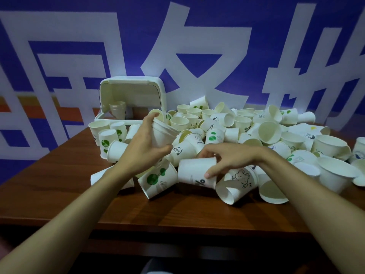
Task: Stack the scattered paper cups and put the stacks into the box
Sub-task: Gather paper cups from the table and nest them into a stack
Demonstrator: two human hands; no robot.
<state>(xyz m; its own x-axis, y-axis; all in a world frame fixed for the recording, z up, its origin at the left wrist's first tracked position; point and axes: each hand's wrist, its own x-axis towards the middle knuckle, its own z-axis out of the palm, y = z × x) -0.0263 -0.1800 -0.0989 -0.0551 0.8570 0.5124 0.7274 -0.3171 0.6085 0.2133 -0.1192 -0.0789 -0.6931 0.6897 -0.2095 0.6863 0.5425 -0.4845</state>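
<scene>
From my seat I see the left hand [142, 143] curled round a short stack of nested cups [163, 134], fingers behind it and thumb across the front; the stack is tilted and held above the heap, and I cannot count its cups. The right hand [231, 157] pinches 1 cup with a % print [194, 172], thumb on its side wall and fingers hooked over the top; that cup lies on its side among the others, toward the near side of the heap. Touching it on the left lies a cup with a green globe print [158, 179]; just beside it on the right lies a bear-print cup [237, 180], also on its side. Beyond both hands the pile of loose cups [256, 131] spreads over the far half of the table [177, 210] out to its right edge, some upright, many tipped over. At the far left corner sits the white box [102, 116] with its lid raised; 1 stack of cups [118, 108] stands upright inside it. Behind the table hangs a blue banner [197, 46] with large white characters.
</scene>
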